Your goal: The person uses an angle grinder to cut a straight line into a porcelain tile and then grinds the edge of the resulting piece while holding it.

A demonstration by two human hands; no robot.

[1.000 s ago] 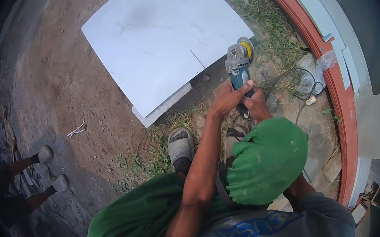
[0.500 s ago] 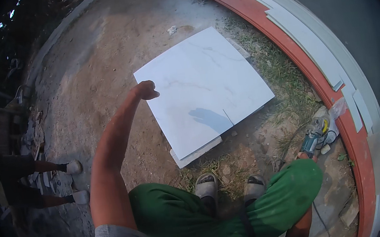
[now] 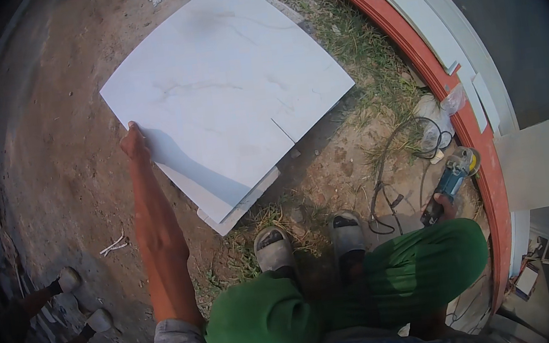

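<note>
A large square white tile (image 3: 224,89) with faint grey-brown veining lies flat in front of me. A short, straight dark slit (image 3: 282,132) runs inward from its near right edge. My left hand (image 3: 134,143) is closed on the tile's left edge, thumb on top and the other fingers hidden. Down by my right knee, my right hand (image 3: 446,205) grips a teal and black angle grinder (image 3: 453,180) by its body. The grinder's disc and yellowish guard (image 3: 470,161) point away from me, apart from the tile.
A pale slab (image 3: 245,209) shows under the tile's near edge. The grinder's black cable (image 3: 384,183) loops over dirt and grass. Along the right runs a red-edged ledge (image 3: 487,198) with white strips. Another person's feet (image 3: 83,302) stand at the lower left.
My view has shifted, so the tile appears farther left and higher. My left hand now sits on the tile's left edge with its thumb extended. The grinder in my right hand shows more fully.
</note>
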